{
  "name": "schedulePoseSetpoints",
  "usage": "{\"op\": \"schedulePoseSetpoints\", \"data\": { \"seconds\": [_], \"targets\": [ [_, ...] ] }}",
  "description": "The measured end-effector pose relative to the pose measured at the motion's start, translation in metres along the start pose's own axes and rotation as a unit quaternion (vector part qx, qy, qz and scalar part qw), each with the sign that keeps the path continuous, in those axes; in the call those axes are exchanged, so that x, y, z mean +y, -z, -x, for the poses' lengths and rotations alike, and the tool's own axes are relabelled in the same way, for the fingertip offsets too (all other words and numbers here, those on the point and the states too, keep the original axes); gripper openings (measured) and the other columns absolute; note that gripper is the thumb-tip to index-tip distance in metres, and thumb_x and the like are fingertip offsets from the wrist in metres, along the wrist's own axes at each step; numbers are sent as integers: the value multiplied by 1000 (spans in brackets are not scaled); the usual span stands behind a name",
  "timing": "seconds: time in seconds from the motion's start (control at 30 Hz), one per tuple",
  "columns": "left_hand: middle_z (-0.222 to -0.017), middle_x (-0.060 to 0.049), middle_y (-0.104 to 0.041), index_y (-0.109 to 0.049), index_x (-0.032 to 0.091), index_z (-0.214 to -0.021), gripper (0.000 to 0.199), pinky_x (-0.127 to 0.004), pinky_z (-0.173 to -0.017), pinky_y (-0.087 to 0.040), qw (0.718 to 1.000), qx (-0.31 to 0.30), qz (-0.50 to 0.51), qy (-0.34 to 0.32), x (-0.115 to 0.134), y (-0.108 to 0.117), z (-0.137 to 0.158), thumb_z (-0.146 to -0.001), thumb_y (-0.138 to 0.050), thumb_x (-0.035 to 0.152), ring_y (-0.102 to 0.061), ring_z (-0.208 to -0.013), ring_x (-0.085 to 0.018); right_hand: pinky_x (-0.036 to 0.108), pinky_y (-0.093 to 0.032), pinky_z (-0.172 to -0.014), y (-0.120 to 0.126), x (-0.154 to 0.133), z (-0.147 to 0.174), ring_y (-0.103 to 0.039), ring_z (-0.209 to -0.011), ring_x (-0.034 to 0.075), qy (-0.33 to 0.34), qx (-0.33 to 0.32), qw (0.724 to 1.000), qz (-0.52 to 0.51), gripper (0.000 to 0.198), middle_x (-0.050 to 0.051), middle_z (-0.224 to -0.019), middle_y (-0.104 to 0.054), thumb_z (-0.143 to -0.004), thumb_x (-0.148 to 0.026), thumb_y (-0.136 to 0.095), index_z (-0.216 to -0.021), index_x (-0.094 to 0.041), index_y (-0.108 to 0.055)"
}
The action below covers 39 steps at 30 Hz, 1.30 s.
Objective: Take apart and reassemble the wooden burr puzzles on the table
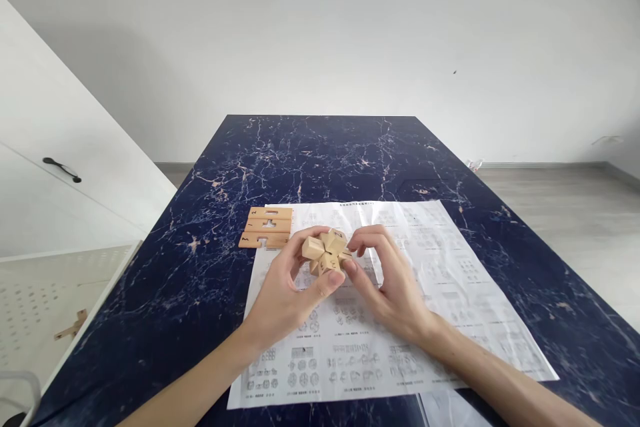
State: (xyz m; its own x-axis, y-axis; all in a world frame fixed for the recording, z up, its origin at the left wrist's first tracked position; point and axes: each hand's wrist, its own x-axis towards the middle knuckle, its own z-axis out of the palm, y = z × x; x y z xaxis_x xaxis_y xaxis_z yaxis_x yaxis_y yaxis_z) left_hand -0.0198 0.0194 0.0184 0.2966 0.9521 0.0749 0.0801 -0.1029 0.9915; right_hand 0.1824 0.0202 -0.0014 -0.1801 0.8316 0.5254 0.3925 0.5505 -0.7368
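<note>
A wooden burr puzzle (327, 251) of interlocking pale blocks, some marked with numbers, is held above a printed paper sheet. My left hand (295, 280) wraps round its left side, thumb across the front and fingers behind. At its right side, the thumb and fingertips of my right hand (383, 273) close on a short protruding block of the puzzle. Whether that block is loose I cannot tell. Left of my hands lie flat orange-brown wooden pieces (269, 223) with cut-out slots, numbered 2, 1 and 3, partly over the sheet's edge.
The white instruction sheet (450, 347), covered in small diagrams, lies on a dark blue marbled table (310, 153). A white cabinet with a black handle (61, 169) stands at the left. Below it, a small wooden cross-shaped piece (73, 325) rests on a perforated pale surface.
</note>
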Motion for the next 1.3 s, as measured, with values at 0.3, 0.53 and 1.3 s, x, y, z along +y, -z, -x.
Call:
{"op": "schedulePoseSetpoints", "data": {
  "seconds": [0.3, 0.53, 1.3],
  "targets": [
    [-152, -11, -62, -52, 30, -148, 58, -54, -120, -50, 999, -46, 15, -4, 1, 2, 1, -99, -72, 54, -63, -138, -33, 29, -49, -57, 2, 0, 3, -61, -61, 16, -26, -88, 996, -11, 14, 0, -76, -68, -108, -30, -56, -96, -23, -58],
    [-148, -13, -64, -45, 29, -153, 75, -57, -119, -50, 997, -62, 16, 37, -2, -1, 4, -93, -75, 61, -62, -137, -35, 32, -56, -58, 0, 3, 7, -68, -63, 18, 43, -21, 997, 68, 10, 3, -82, -75, -105, -31, -64, -112, -24, -63],
    [-162, -11, -54, -41, 35, -156, 73, -57, -122, -49, 978, -90, -143, -125, -4, 0, 9, -93, -78, 25, -53, -150, -35, 28, -34, -52, 17, -1, -6, -43, -53, 12, -142, -192, 967, -89, 52, -4, -61, -50, -112, -59, -43, -75, -22, -48]
  ]
}}
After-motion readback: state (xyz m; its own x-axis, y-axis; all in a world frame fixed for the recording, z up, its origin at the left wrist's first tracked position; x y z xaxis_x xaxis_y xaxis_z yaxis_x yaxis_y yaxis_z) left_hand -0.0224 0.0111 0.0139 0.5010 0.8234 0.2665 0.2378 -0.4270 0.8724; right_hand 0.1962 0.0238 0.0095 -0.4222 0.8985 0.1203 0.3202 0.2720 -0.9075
